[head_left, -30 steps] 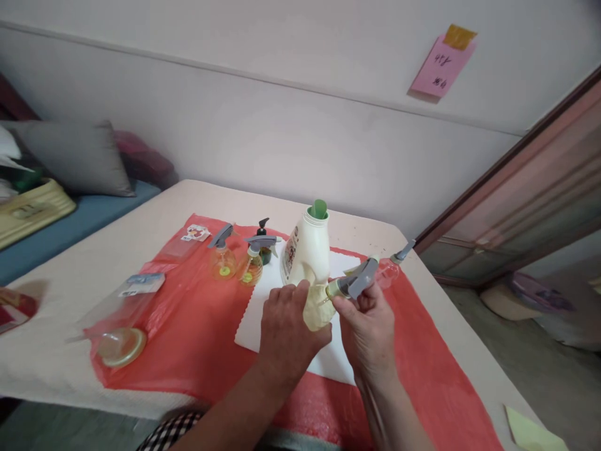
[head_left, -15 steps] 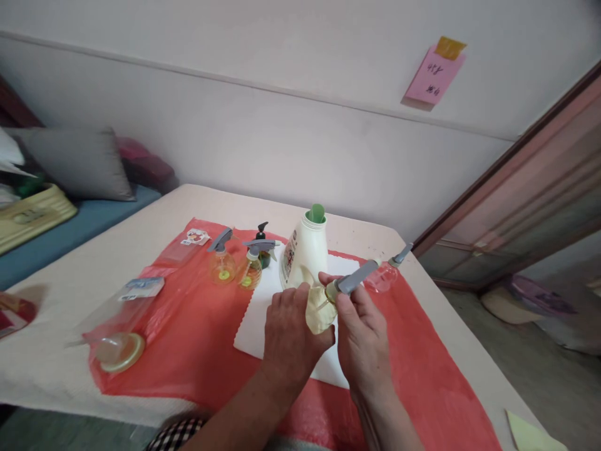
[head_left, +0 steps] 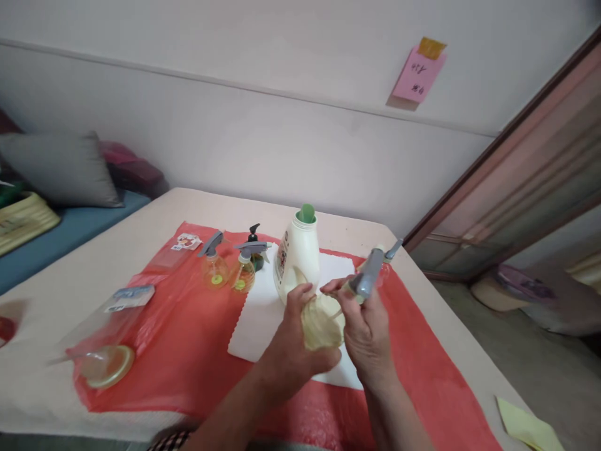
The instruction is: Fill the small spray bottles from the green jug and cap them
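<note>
Between my two hands is a spray bottle with a round, ribbed, pale yellow body [head_left: 320, 322] and a grey trigger head [head_left: 370, 275]. My left hand [head_left: 295, 341] is wrapped round the body from the left. With closed fingers, my right hand [head_left: 366, 332] grips the neck and collar just below the trigger head. The bottle is tilted, its head to the upper right. Right behind it a large cream-coloured jug [head_left: 300, 257] stands upright, with a green piece [head_left: 307, 213] in its mouth. Fingers cover most of the collar.
Two clear spray bottles with grey heads, one [head_left: 215, 269] beside the other [head_left: 244, 269], and a dark pump bottle [head_left: 254, 247] stand left of the jug. Another spray bottle [head_left: 392, 254] sits at right. White paper [head_left: 256, 326] lies on red plastic [head_left: 188, 351]. A round lid [head_left: 113, 369] lies front left.
My hands have turned the bottle, so its trigger head points more upward and toward the far side. My left hand has shifted lower round the body. The view has swung slightly right.
</note>
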The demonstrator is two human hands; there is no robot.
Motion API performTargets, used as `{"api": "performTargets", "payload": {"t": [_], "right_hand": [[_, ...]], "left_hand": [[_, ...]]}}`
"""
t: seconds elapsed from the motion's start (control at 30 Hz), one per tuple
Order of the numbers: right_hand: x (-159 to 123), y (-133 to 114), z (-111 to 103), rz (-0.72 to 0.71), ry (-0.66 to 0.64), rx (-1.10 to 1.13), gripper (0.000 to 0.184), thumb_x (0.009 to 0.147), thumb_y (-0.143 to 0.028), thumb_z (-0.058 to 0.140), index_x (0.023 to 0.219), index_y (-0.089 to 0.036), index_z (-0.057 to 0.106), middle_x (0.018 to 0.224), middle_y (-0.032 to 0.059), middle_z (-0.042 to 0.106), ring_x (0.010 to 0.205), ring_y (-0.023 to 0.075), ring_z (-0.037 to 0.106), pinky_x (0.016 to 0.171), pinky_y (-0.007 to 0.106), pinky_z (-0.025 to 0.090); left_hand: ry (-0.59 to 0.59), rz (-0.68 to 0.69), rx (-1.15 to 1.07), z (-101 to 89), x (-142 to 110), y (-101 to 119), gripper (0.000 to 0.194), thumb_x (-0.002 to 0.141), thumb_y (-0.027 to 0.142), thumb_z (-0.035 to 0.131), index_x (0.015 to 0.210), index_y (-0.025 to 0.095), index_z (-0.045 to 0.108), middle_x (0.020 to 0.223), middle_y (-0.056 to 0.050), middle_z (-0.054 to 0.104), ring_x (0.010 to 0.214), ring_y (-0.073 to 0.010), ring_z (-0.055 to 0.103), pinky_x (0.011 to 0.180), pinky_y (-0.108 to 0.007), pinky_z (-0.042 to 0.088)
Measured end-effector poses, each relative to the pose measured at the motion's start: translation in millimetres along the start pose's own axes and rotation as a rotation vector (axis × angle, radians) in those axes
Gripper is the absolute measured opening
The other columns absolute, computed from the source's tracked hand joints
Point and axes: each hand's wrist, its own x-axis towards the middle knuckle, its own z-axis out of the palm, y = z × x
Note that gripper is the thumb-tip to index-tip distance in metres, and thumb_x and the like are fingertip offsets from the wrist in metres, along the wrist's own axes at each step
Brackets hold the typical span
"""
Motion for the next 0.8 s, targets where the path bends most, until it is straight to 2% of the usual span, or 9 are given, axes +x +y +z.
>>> {"api": "performTargets", "payload": {"t": [0.1, 0.2, 0.27, 0.37, 0.47, 0.6, 0.67, 0.73, 0.8], "right_hand": [[4, -5, -10, 0.034, 0.041, 0.291, 0.018, 0.095, -0.044, 0.063, 0.095, -0.026, 0.066, 0.093, 0.0016, 0.070, 0.091, 0.0210, 0.066, 0.087, 0.039, 0.050], [7, -13, -15, 0.067, 0.030, 0.509, 0.014, 0.093, -0.040, 0.065, 0.095, -0.025, 0.065, 0.090, 0.0013, 0.070, 0.087, 0.0205, 0.067, 0.088, 0.041, 0.051], [7, -17, -15, 0.093, 0.052, 0.569, 0.014, 0.091, -0.039, 0.066, 0.094, -0.025, 0.066, 0.091, 0.0015, 0.071, 0.089, 0.0200, 0.067, 0.092, 0.041, 0.051], [8, -20, -11, 0.139, 0.118, 0.634, 0.016, 0.088, -0.041, 0.068, 0.092, -0.025, 0.067, 0.095, 0.0015, 0.072, 0.098, 0.0206, 0.067, 0.100, 0.042, 0.049], [9, -20, -7, 0.187, 0.199, 0.682, 0.018, 0.085, -0.044, 0.069, 0.088, -0.026, 0.066, 0.094, 0.0004, 0.072, 0.098, 0.0209, 0.068, 0.099, 0.043, 0.049], [11, -19, -10, 0.200, 0.248, 0.736, 0.020, 0.085, -0.045, 0.069, 0.083, -0.026, 0.064, 0.084, -0.0012, 0.069, 0.084, 0.0193, 0.068, 0.087, 0.040, 0.052], [12, -18, -14, 0.179, 0.236, 0.717, 0.019, 0.086, -0.044, 0.068, 0.085, -0.025, 0.064, 0.083, -0.0012, 0.068, 0.081, 0.0180, 0.066, 0.083, 0.037, 0.052], [12, -16, -18, 0.172, 0.191, 0.695, 0.019, 0.086, -0.044, 0.069, 0.088, -0.026, 0.064, 0.083, -0.0013, 0.067, 0.083, 0.0182, 0.065, 0.082, 0.036, 0.051], [12, -13, -20, 0.173, 0.146, 0.665, 0.022, 0.086, -0.047, 0.069, 0.090, -0.026, 0.064, 0.086, -0.0006, 0.068, 0.084, 0.0192, 0.065, 0.081, 0.036, 0.051]], "left_hand": [[0.025, -0.222, -0.245, -3.8, 5, 4, 0.069, 0.084, 0.060, 0.072, 0.138, 0.026, 0.045, 0.137, -0.012, 0.063, 0.113, -0.0244, 0.067, 0.089, -0.035, 0.056], [-0.192, -0.579, -0.460, 2.2, 8, 0, 0.081, 0.086, 0.085, 0.045, 0.129, 0.017, 0.057, 0.106, -0.014, 0.072, 0.077, -0.0197, 0.070, 0.064, -0.029, 0.055], [-0.280, -0.619, -0.587, 8.8, 7, -5, 0.086, 0.083, 0.088, 0.046, 0.122, 0.014, 0.061, 0.089, -0.011, 0.071, 0.062, -0.0163, 0.066, 0.054, -0.026, 0.051], [-0.120, -0.335, -0.561, 17.8, 2, -13, 0.068, 0.082, 0.071, 0.069, 0.125, 0.020, 0.055, 0.094, -0.005, 0.069, 0.070, -0.0165, 0.066, 0.057, -0.025, 0.052], [0.028, -0.023, -0.230, 23.1, -6, -21, 0.071, 0.078, 0.051, 0.082, 0.136, 0.027, 0.046, 0.120, -0.007, 0.065, 0.101, -0.0232, 0.067, 0.085, -0.036, 0.057], [0.112, 0.225, 0.162, 24.7, -12, -21, 0.078, 0.080, 0.047, 0.081, 0.145, 0.028, 0.041, 0.153, -0.013, 0.046, 0.141, -0.0330, 0.046, 0.119, -0.050, 0.038], [0.055, 0.099, 0.023, 23.4, -11, -14, 0.084, 0.083, 0.059, 0.075, 0.150, 0.030, 0.035, 0.154, -0.015, 0.046, 0.137, -0.0332, 0.053, 0.110, -0.048, 0.048], [-0.049, -0.183, -0.236, 20.9, -9, -3, 0.085, 0.086, 0.075, 0.061, 0.152, 0.029, 0.035, 0.139, -0.015, 0.060, 0.107, -0.0291, 0.070, 0.082, -0.040, 0.060], [-0.136, -0.406, -0.415, 18.6, -6, 4, 0.081, 0.087, 0.078, 0.056, 0.146, 0.025, 0.045, 0.110, -0.012, 0.071, 0.074, -0.0214, 0.071, 0.059, -0.031, 0.056]]}}
